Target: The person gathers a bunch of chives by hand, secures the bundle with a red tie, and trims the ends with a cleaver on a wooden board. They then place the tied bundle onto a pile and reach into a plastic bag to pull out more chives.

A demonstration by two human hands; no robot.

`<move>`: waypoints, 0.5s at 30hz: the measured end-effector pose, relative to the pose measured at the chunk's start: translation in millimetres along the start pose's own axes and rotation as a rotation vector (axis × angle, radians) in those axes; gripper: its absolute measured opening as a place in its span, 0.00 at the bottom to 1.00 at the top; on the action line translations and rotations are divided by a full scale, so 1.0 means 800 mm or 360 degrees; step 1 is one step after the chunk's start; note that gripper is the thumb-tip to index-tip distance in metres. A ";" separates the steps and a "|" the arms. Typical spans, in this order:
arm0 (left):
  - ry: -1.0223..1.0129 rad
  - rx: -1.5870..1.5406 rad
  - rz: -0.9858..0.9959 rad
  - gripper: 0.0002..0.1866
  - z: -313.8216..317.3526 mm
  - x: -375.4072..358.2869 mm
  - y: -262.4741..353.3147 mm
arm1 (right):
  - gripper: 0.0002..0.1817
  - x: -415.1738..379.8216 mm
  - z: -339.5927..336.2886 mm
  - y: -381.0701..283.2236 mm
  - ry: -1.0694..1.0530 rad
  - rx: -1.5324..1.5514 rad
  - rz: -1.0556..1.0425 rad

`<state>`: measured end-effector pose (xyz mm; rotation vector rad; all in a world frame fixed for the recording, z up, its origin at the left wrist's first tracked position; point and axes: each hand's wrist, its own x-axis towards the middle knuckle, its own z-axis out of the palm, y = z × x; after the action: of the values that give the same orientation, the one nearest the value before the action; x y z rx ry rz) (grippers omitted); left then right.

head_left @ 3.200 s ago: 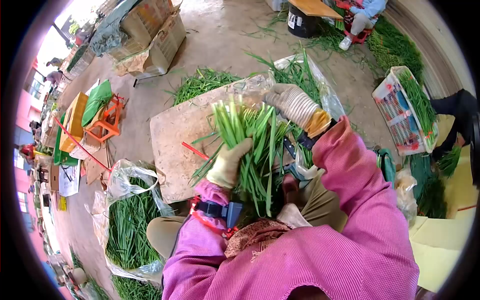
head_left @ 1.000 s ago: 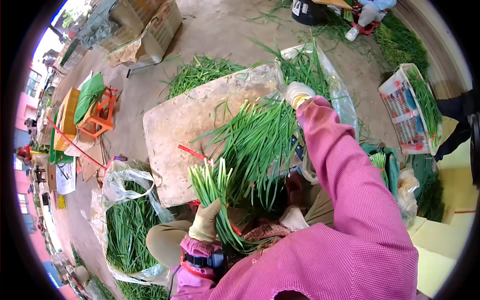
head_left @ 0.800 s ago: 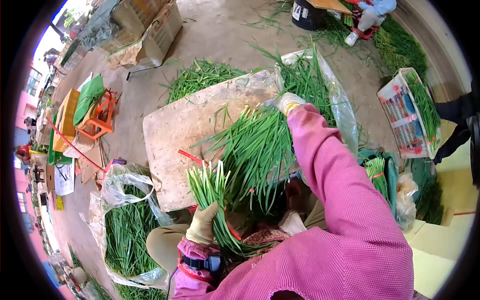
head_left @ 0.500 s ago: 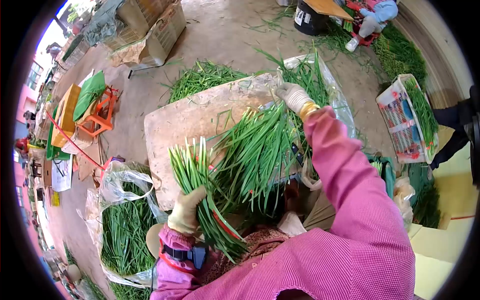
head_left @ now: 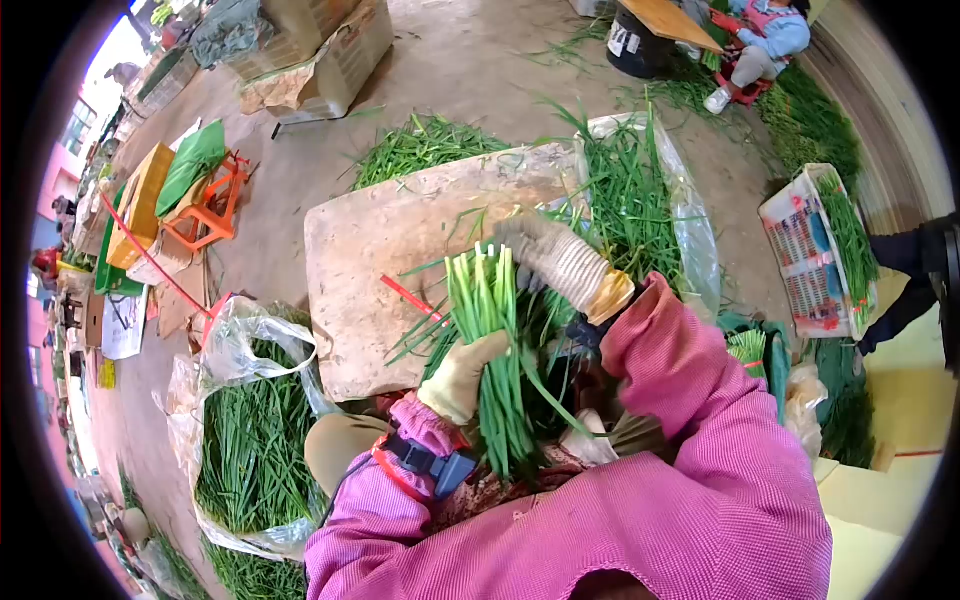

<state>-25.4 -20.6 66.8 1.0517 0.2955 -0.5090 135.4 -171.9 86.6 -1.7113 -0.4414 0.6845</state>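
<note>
My left hand [head_left: 465, 375], in a pale glove, is closed around an upright bunch of garlic chives [head_left: 490, 300], its white stem ends pointing away from me and its leaves hanging toward my lap. My right hand [head_left: 550, 255], in a knitted glove, is at the stem ends, palm down; its fingers are blurred and partly hidden, so I cannot tell if they grip anything. Behind the bunch, more loose chives lie at the near edge of the worn board [head_left: 370, 250]. A red strip [head_left: 410, 298] lies on the board, left of the bunch.
A plastic bag of chives [head_left: 255, 440] stands at left, another clear bag [head_left: 700, 240] with leaves at right. Cut leaves [head_left: 425, 145] lie behind the board. An orange stool [head_left: 215, 205], a white crate [head_left: 805, 260] and a seated person [head_left: 765, 45] are farther off.
My left hand has brought the bunch right and away from me, to the middle. My right hand has come down and left from the board's far right corner to the stem ends.
</note>
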 end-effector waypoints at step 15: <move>-0.0187 0.0614 0.0505 0.24 -0.069 -0.030 -0.055 | 0.23 0.034 -0.141 0.042 0.0525 -0.1974 0.0492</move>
<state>-69.0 16.5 19.0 1.4074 -0.0806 -0.3445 227.0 -247.2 64.9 -3.0529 -0.3820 0.2913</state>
